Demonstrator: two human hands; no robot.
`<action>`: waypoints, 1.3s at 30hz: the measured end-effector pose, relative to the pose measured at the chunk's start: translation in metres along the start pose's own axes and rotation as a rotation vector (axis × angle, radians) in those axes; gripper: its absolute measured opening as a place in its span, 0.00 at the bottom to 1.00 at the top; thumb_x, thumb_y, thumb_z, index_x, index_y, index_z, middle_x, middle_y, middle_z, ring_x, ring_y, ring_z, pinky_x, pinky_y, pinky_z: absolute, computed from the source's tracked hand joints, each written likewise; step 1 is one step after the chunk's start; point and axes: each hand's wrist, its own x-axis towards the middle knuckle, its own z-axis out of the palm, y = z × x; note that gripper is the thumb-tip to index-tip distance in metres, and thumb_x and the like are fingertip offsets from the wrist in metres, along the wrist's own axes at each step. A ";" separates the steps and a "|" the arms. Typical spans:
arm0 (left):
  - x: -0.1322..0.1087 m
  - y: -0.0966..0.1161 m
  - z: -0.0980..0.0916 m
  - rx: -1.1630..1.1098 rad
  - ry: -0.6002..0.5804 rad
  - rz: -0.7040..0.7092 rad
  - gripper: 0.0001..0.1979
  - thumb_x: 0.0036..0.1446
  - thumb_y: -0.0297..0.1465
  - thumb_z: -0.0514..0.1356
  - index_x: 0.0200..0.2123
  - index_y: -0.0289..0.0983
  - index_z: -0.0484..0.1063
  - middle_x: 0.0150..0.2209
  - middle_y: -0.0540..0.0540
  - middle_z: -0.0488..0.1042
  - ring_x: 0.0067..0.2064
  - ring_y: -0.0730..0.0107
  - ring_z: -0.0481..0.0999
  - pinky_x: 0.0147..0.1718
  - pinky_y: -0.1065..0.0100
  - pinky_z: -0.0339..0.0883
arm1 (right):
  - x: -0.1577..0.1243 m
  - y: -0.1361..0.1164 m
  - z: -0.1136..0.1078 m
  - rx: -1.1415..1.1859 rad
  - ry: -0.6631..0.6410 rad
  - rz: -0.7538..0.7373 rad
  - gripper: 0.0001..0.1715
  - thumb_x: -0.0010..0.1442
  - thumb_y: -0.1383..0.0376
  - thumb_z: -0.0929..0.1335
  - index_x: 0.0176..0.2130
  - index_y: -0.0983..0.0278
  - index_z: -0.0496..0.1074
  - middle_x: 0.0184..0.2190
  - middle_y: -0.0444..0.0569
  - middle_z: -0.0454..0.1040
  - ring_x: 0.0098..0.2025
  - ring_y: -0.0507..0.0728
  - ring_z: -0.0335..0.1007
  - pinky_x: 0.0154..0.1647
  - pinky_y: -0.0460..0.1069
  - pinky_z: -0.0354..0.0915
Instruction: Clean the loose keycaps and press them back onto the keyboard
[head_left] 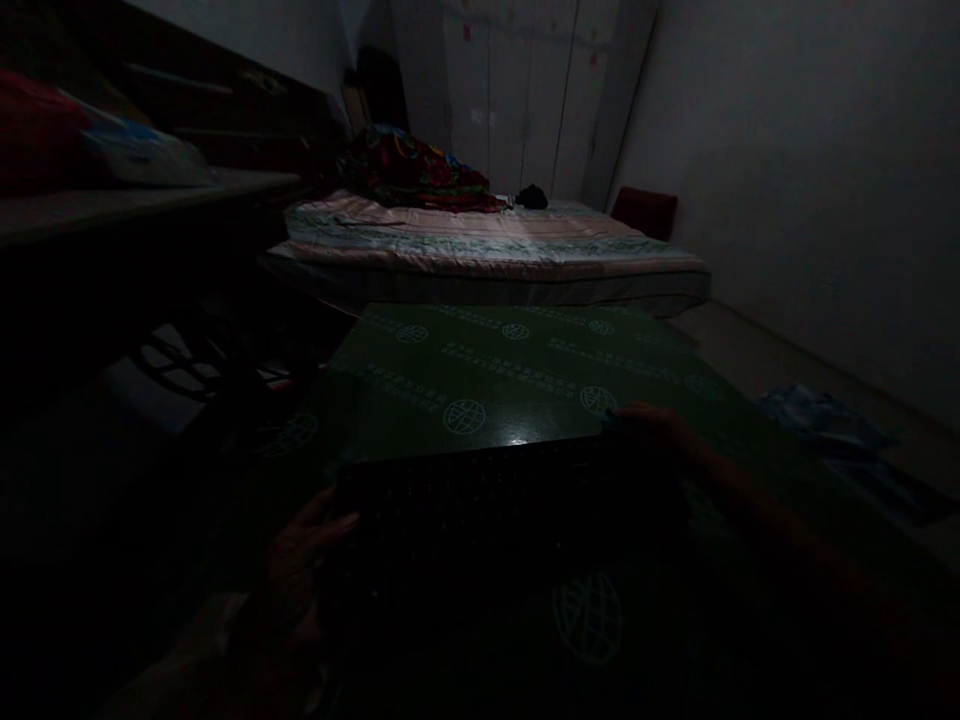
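A black computer keyboard [480,520] lies crosswise over the green table [525,375], its keys facing up and barely visible in the dark. My left hand [304,550] grips the keyboard's left end, thumb on top and fingers around the edge. At the far right corner of the keyboard is my right hand [649,420], its fingers closed together. A small bluish bit [609,418] shows at those fingertips, too dim to name. Whether the keyboard rests on the table or is held slightly above it, I cannot tell.
Beyond the table stands a bed [495,245] with a striped sheet and a crumpled red patterned blanket [420,170]. To the left is a counter [247,182] with bags on it; a dark wheel shape [180,355] shows beneath. Crumpled cloth [825,420] lies on the right floor.
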 end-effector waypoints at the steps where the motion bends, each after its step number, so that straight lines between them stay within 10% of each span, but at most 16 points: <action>1: 0.001 0.000 0.000 0.013 0.002 -0.001 0.17 0.36 0.17 0.62 0.28 0.44 0.76 0.24 0.58 0.79 0.23 0.69 0.76 0.20 0.72 0.71 | -0.001 0.003 0.000 -0.025 0.024 0.041 0.16 0.53 0.65 0.61 0.36 0.65 0.75 0.31 0.50 0.75 0.31 0.55 0.70 0.33 0.47 0.63; 21: 0.003 0.001 0.008 0.009 0.090 -0.026 0.18 0.36 0.14 0.58 0.31 0.37 0.73 0.21 0.53 0.76 0.19 0.70 0.75 0.15 0.73 0.70 | -0.038 0.021 0.014 0.234 0.369 0.604 0.21 0.48 0.57 0.62 0.31 0.67 0.77 0.22 0.46 0.73 0.24 0.52 0.65 0.22 0.45 0.55; 39: 0.000 0.000 0.017 0.029 0.138 -0.173 0.12 0.47 0.14 0.54 0.27 0.35 0.70 0.18 0.53 0.74 0.16 0.73 0.72 0.13 0.75 0.67 | -0.111 -0.013 0.006 0.003 0.161 0.720 0.18 0.50 0.60 0.61 0.30 0.66 0.76 0.23 0.48 0.75 0.24 0.54 0.69 0.23 0.45 0.57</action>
